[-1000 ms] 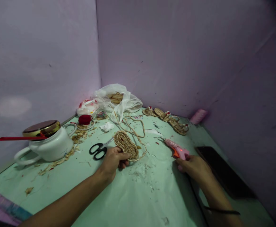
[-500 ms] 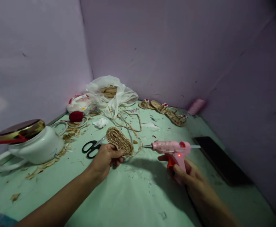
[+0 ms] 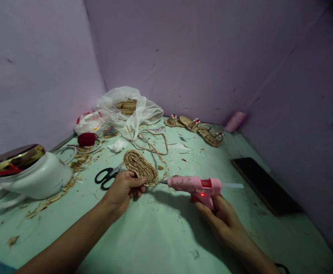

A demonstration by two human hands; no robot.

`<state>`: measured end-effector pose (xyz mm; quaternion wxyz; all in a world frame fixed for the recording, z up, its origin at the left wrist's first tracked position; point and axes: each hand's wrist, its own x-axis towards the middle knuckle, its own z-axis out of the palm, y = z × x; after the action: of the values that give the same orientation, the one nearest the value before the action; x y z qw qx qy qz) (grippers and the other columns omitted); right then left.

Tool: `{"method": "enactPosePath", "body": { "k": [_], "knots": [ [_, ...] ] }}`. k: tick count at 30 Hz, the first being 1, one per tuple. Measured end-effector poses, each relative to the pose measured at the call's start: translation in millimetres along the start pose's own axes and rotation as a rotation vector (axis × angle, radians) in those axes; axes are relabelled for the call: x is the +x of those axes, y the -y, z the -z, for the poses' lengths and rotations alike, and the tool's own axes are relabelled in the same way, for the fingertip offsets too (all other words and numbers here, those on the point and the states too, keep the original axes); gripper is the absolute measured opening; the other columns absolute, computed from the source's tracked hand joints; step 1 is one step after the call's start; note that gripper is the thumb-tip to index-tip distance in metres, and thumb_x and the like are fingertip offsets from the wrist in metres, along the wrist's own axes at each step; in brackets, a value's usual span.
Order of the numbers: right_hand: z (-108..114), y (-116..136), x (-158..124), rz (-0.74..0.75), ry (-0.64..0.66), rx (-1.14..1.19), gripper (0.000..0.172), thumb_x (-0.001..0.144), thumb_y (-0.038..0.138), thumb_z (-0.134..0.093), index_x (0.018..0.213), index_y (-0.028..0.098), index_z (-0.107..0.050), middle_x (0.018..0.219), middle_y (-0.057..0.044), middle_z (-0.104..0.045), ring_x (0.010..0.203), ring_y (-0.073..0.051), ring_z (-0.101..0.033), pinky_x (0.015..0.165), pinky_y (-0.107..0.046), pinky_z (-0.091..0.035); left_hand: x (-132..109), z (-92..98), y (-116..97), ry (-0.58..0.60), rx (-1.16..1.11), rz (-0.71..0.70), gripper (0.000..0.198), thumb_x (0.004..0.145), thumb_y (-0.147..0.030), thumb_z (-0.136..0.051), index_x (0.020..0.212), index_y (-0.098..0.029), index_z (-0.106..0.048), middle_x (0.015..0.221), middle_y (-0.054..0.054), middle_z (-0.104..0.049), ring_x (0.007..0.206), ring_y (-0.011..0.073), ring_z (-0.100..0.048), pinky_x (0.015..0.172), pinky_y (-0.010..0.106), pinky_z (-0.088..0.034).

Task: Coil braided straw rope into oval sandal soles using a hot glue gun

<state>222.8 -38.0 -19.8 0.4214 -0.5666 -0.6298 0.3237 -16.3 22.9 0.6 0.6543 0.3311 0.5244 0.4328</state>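
Pinched between the thumb and fingers of my left hand (image 3: 129, 188) is an oval coil of braided straw cord (image 3: 139, 165), shaped like a small sandal sole. A loose tail of the braid (image 3: 166, 146) runs from the coil back across the table. My right hand (image 3: 222, 217) grips a pink hot glue gun (image 3: 193, 184) with a lit red light and a glue stick out of its rear. The gun's nozzle points left and reaches the coil's lower right edge; whether it touches is unclear. Black-handled scissors (image 3: 108, 177) lie left of the coil.
A white pot (image 3: 45, 180) with a gold lid stands at the left, near red yarn (image 3: 86, 139). At the back sit a plastic bag of straw (image 3: 126, 106) and several small woven sandals (image 3: 209, 135). A dark phone (image 3: 265, 184) lies at the right, below a pink roll (image 3: 235, 121).
My right hand has brought the glue gun left, so its nozzle is now at the coil's edge. My left hand keeps hold of the coil. The view has shifted slightly.
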Motion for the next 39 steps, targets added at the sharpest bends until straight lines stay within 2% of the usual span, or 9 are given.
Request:
{"method": "enactPosePath", "body": {
  "k": [4, 9, 13, 25, 39],
  "knots": [
    [-2.3, -4.6, -1.3, 0.017, -0.03, -0.024, 0.022, 0.078, 0.037, -0.056, 0.064, 0.02, -0.056, 0.056, 0.0, -0.053, 0.049, -0.014, -0.047, 0.044, -0.026, -0.039, 0.7, 1.2, 1.6, 0.0, 0.008, 0.015, 0.018, 0.055, -0.018, -0.07, 0.053, -0.014, -0.053, 0.044, 0.001, -0.057, 0.036, 0.0074, -0.046, 0.039, 0.019, -0.032],
    [-3.2, -9.6, -2.5, -0.011, 0.019, -0.01, 0.022, 0.079, 0.038, -0.055, 0.069, 0.019, -0.059, 0.063, -0.001, -0.056, 0.056, -0.016, -0.051, 0.05, -0.027, -0.043, 0.8, 1.0, 1.7, 0.005, 0.021, 0.023, 0.017, 0.056, -0.019, -0.07, 0.054, -0.014, -0.054, 0.044, 0.001, -0.056, 0.036, 0.007, -0.045, 0.039, 0.019, -0.031],
    [-2.9, -6.8, -1.7, -0.026, 0.029, -0.015, 0.024, 0.079, 0.039, -0.054, 0.066, 0.019, -0.055, 0.061, -0.001, -0.053, 0.055, -0.015, -0.048, 0.049, -0.027, -0.042, 0.4, 0.6, 1.7, 0.01, 0.034, 0.024, 0.017, 0.056, -0.02, -0.07, 0.054, -0.013, -0.055, 0.043, 0.001, -0.056, 0.036, 0.0069, -0.044, 0.039, 0.019, -0.03],
    [-5.7, -5.7, 0.3, 0.0, -0.062, -0.044, 0.027, 0.077, 0.039, -0.054, 0.058, 0.021, -0.047, 0.054, 0.004, -0.04, 0.048, -0.011, -0.035, 0.042, -0.024, -0.033, 0.5, 0.9, 2.7, 0.027, 0.063, -0.004, 0.016, 0.053, -0.021, -0.07, 0.054, -0.013, -0.057, 0.043, 0.001, -0.056, 0.037, 0.0074, -0.045, 0.039, 0.02, -0.03],
    [-4.0, -6.0, 0.4, -0.059, -0.069, -0.003, 0.028, 0.075, 0.043, -0.055, 0.06, 0.02, -0.047, 0.057, 0.002, -0.043, 0.051, -0.013, -0.041, 0.046, -0.026, -0.038, -1.9, -0.6, 2.0, 0.032, 0.105, -0.002, 0.021, 0.045, -0.026, -0.074, 0.05, -0.013, -0.058, 0.042, 0.0, -0.055, 0.038, 0.0069, -0.044, 0.04, 0.019, -0.03]
  ]
}}
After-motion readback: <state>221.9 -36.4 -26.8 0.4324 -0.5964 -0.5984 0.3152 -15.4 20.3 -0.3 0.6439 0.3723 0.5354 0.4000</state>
